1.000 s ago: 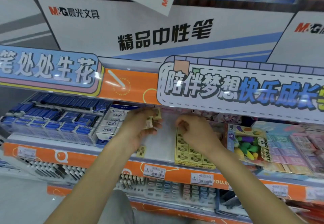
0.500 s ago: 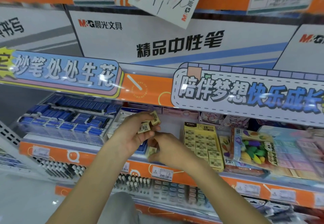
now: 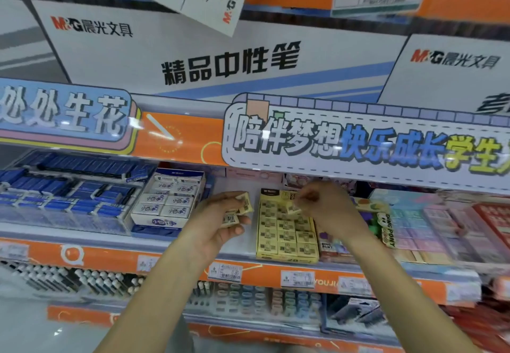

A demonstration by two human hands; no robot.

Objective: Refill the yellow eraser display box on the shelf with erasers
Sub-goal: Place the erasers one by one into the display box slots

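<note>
Since the previous frame, our right hand (image 3: 324,209) has travelled from beside the left hand up and rightward, and it is now over the rear rows of the yellow eraser display box (image 3: 287,231). Its fingers pinch one small yellow eraser (image 3: 293,209), held just above the packed erasers at the back of the box. Our left hand (image 3: 220,220) remains left of the box, over the bare white shelf floor (image 3: 240,245), cupped around a few spare erasers (image 3: 240,209); one stands between the fingertips, and another with a barcode label lies in the palm.

The display box sits on the middle shelf, front edge at the shelf lip, with printed yellow erasers filling its visible rows. Just left of the bare gap stands a white eraser carton (image 3: 168,203), and further left are blue-packaged items (image 3: 69,187). Just right of the yellow box lies a packet marked DING PONY (image 3: 386,228), partly hidden by our right forearm. An orange price rail (image 3: 265,275) with paper tags runs along the shelf edge below. A printed banner (image 3: 358,145) hangs from the shelf above.
</note>
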